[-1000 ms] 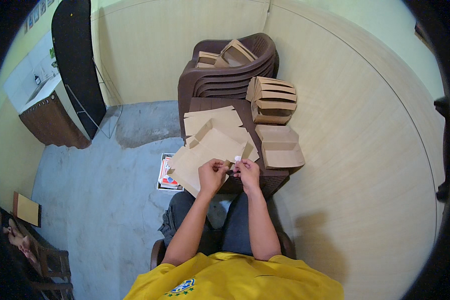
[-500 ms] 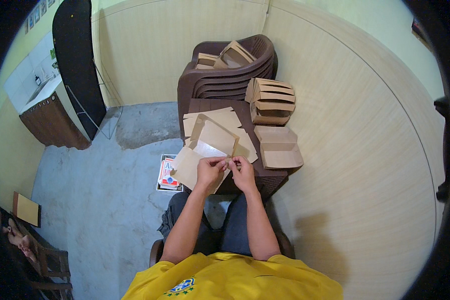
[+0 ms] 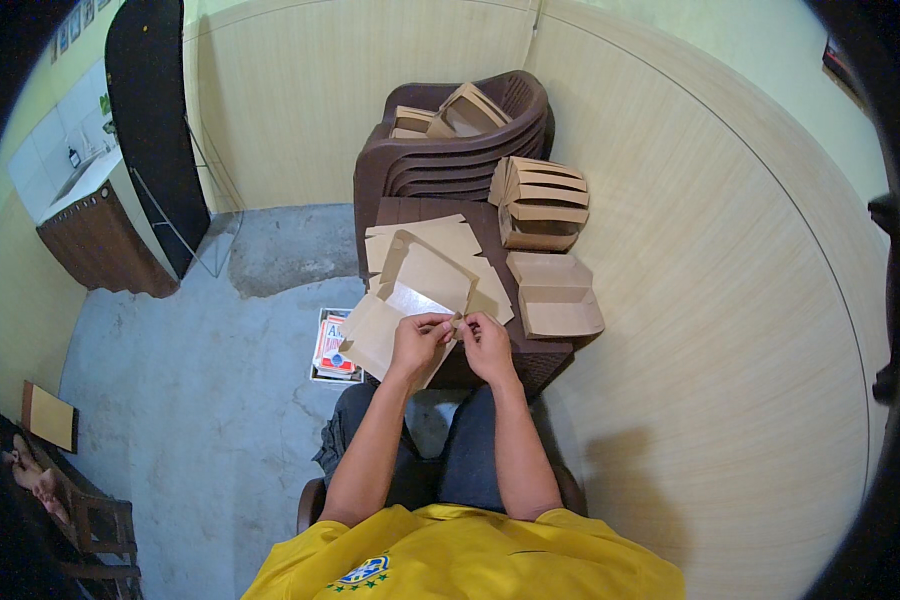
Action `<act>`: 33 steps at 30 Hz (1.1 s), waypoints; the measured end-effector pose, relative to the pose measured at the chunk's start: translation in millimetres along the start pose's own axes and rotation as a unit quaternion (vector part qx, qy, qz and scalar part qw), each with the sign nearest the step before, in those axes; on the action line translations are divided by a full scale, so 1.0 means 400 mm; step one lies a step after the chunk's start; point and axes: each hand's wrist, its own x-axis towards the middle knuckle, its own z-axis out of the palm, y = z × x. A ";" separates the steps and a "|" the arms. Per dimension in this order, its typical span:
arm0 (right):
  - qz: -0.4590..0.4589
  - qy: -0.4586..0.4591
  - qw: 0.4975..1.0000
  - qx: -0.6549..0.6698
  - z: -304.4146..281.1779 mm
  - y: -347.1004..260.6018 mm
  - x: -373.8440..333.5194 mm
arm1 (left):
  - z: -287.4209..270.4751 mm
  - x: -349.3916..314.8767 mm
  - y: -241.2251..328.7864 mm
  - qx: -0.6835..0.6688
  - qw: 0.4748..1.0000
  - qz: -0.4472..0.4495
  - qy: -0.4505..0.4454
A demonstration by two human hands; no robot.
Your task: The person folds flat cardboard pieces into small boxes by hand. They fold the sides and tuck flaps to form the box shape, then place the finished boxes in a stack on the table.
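A partly folded brown cardboard box (image 3: 432,262) lies in front of me, its far walls raised and its near panel spread flat toward my lap. My left hand (image 3: 422,342) and my right hand (image 3: 485,343) meet at its near right corner. Both sets of fingers pinch the cardboard there; the small flap between them is mostly hidden. Beneath the box, flat cardboard blanks (image 3: 490,290) rest on a dark brown table (image 3: 402,209).
An open folded box (image 3: 560,310) sits at the table's right, with a stack of boxes (image 3: 542,205) behind it. More boxes (image 3: 468,112) lie on stacked brown chairs (image 3: 450,160). A white crate (image 3: 336,350) of packets stands on the floor to the left.
Both hands stay at the same corner of the box, with only a very slight shift of the fingers. The whole view has moved a little.
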 end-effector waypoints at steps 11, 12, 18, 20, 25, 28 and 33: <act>0.007 -0.018 0.999 -0.034 -0.006 0.003 0.005 | 0.006 -0.001 -0.012 0.016 1.000 0.011 -0.014; 0.010 -0.022 0.999 -0.029 -0.006 0.005 0.005 | 0.008 0.002 -0.016 0.004 1.000 0.021 -0.021; 0.005 -0.029 1.000 -0.002 -0.013 0.016 0.004 | 0.000 0.010 -0.036 -0.006 0.998 0.034 -0.044; -0.002 -0.021 1.000 0.005 -0.010 0.020 0.005 | -0.004 0.013 -0.040 -0.005 0.998 0.040 -0.053; 0.035 -0.059 0.998 -0.004 0.001 0.033 0.011 | -0.006 0.023 -0.047 0.034 0.997 0.031 -0.053; 0.054 -0.059 0.993 0.085 0.001 0.039 0.009 | -0.011 0.022 -0.049 0.041 0.997 0.023 -0.056; 0.089 -0.060 0.976 0.191 -0.005 0.043 0.009 | -0.012 0.014 -0.040 0.031 0.996 0.036 -0.077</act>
